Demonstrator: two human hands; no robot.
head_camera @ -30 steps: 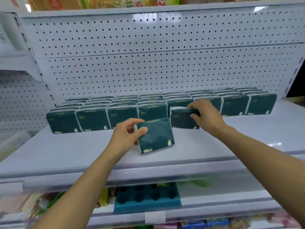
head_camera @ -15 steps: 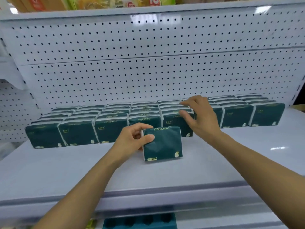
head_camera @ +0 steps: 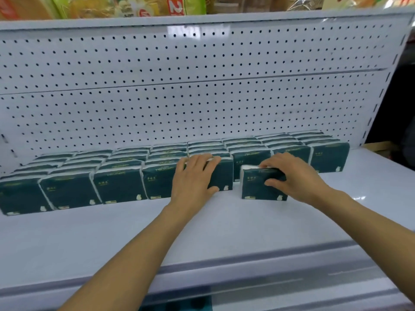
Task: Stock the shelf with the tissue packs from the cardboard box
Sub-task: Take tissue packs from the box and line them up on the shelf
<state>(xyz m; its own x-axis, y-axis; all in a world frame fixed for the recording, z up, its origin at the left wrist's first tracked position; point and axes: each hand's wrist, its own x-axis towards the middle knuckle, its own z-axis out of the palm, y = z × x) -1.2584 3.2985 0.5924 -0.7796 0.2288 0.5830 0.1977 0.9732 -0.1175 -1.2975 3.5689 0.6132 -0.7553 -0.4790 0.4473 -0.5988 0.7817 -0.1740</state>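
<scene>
Dark green tissue packs [head_camera: 119, 185] stand upright in several rows along the back of the white shelf [head_camera: 202, 232]. My left hand [head_camera: 193, 178] lies flat against the front of one pack [head_camera: 224, 176] in the front row, fingers straight over its top edge and thumb low on its face. My right hand [head_camera: 294, 176] grips another tissue pack [head_camera: 256, 187], fingers over its top and thumb on its front. That pack stands a little forward of the front row. The cardboard box is out of view.
A white pegboard [head_camera: 202, 108] backs the shelf. Bagged goods [head_camera: 134, 5] sit on the shelf above. The wide front strip of the shelf is bare. A teal item [head_camera: 190, 306] shows on the shelf below.
My left hand has set its pack into the front row and now lies flat on it. My right hand has come off the row and holds another pack standing just in front.
</scene>
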